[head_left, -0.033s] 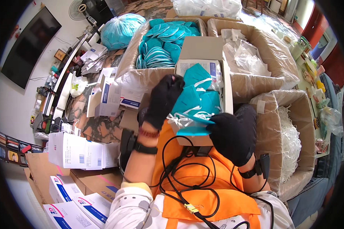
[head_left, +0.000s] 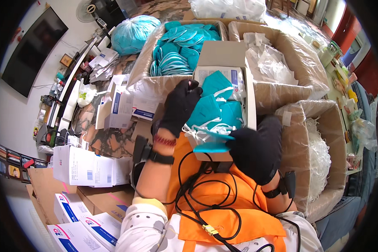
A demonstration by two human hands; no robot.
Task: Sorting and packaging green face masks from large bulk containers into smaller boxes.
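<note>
My right hand, in a black fingerless glove, grips a teal face mask by its edge; the mask appears folded, with parted halves. It hangs over the near end of an open carton. Inside that carton, teal face masks with white straps lie overlapped before a printed white leaflet or box panel. At the carton's left side is my left hand, gloved likewise, its fingers curled beside the masks. Whatever its fingertips may hold is hidden.
Behind stands a lined box heaped with teal masks. Another lined box holds white pieces; a third, at right, holds white straps. Small white cartons sit at left. A black cable loops over my orange apron.
The mask in my right hand has tilted and shifted slightly, its upper part now blurred. My left hand has hardly moved.
</note>
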